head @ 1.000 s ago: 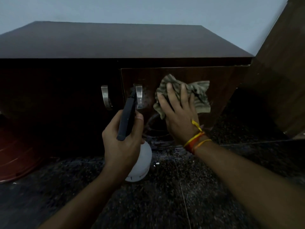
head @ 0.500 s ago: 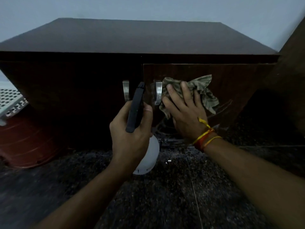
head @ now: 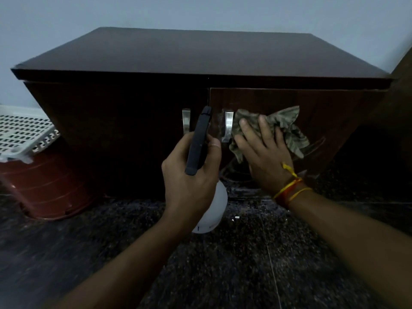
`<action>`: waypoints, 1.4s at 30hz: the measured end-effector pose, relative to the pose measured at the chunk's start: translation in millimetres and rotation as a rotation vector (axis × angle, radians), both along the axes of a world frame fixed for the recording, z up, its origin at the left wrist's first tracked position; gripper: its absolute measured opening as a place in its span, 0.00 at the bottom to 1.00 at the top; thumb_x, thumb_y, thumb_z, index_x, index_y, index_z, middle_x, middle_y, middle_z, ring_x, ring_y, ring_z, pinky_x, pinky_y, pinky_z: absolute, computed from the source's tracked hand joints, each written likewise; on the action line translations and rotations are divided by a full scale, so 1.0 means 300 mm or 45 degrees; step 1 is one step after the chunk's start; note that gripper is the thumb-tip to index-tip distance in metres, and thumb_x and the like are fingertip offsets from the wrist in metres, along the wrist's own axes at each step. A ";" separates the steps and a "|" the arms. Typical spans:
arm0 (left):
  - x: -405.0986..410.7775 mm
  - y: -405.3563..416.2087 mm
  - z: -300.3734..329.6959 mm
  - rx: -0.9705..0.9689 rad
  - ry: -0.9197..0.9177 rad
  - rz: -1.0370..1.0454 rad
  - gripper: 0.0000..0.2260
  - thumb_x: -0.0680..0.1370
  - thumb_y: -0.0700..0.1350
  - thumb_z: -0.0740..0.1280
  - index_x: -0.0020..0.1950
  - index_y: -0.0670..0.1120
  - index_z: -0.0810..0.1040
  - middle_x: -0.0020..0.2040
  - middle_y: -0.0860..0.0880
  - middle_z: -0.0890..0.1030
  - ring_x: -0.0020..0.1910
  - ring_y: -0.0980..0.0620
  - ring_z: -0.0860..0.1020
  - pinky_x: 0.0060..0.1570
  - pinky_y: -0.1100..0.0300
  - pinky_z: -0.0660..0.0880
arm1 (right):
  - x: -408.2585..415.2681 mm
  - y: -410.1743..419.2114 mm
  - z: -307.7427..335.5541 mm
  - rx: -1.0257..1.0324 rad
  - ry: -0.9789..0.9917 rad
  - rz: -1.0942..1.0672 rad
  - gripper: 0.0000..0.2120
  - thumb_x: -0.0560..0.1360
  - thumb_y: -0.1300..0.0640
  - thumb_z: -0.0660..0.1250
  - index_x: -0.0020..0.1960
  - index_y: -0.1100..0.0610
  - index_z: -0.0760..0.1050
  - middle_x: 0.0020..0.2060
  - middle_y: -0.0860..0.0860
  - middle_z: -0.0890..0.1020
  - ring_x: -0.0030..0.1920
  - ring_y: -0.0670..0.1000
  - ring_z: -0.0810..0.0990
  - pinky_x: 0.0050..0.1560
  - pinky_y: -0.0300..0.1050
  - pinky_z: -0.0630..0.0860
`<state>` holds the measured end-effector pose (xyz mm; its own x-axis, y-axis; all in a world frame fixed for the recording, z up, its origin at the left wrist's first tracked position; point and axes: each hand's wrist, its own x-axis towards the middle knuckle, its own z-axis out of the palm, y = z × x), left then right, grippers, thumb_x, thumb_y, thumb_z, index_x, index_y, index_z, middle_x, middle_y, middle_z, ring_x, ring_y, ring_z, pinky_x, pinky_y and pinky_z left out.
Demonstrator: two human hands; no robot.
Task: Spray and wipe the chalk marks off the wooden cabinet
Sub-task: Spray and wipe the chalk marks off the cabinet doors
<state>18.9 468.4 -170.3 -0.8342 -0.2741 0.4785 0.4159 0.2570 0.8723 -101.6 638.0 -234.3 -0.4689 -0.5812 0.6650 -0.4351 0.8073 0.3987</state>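
A low dark wooden cabinet [head: 124,121] with two doors and two metal handles stands on the floor in front of me. My right hand [head: 264,157] presses a crumpled greenish cloth [head: 287,128] flat against the right door, just right of its handle [head: 228,125]. Faint curved chalk marks [head: 316,144] show on that door beside and below the cloth. My left hand [head: 189,186] grips a spray bottle with a black head [head: 199,141] and a white body [head: 213,210], held in front of the gap between the doors.
A red-brown plastic tub [head: 42,188] sits on the floor at the left with a white perforated basket [head: 22,132] on top. The floor is dark speckled stone [head: 245,264]. A dark wooden panel [head: 399,97] rises at the right edge.
My view has shifted left, so the cabinet sits further right in frame. The cloth hand has slid left on the right door toward the handle. The bottle hand keeps its grip.
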 end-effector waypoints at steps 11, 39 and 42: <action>0.015 -0.016 0.025 0.042 0.023 0.013 0.03 0.77 0.57 0.63 0.43 0.66 0.74 0.42 0.47 0.78 0.30 0.41 0.75 0.32 0.49 0.74 | 0.038 -0.001 0.094 -0.352 -0.047 0.005 0.31 0.69 0.73 0.66 0.71 0.62 0.65 0.71 0.63 0.66 0.71 0.70 0.62 0.64 0.68 0.65; 0.038 -0.058 0.000 0.104 0.074 0.008 0.06 0.79 0.51 0.65 0.47 0.64 0.74 0.41 0.46 0.78 0.30 0.40 0.74 0.31 0.47 0.74 | 0.055 -0.181 0.083 0.123 0.421 0.066 0.08 0.78 0.59 0.65 0.54 0.55 0.81 0.49 0.54 0.82 0.60 0.59 0.78 0.70 0.60 0.65; 0.037 -0.066 -0.009 0.100 0.077 0.001 0.08 0.79 0.50 0.64 0.47 0.65 0.74 0.42 0.47 0.78 0.29 0.42 0.75 0.31 0.49 0.74 | 0.024 -0.195 0.099 -0.130 0.366 0.096 0.14 0.77 0.58 0.66 0.62 0.57 0.74 0.55 0.58 0.79 0.65 0.60 0.73 0.71 0.61 0.62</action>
<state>30.0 448.7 -173.0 -0.8041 -0.3134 0.5051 0.4683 0.1894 0.8630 -94.5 579.6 -204.7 -0.2115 -0.5304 0.8210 -0.3767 0.8193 0.4323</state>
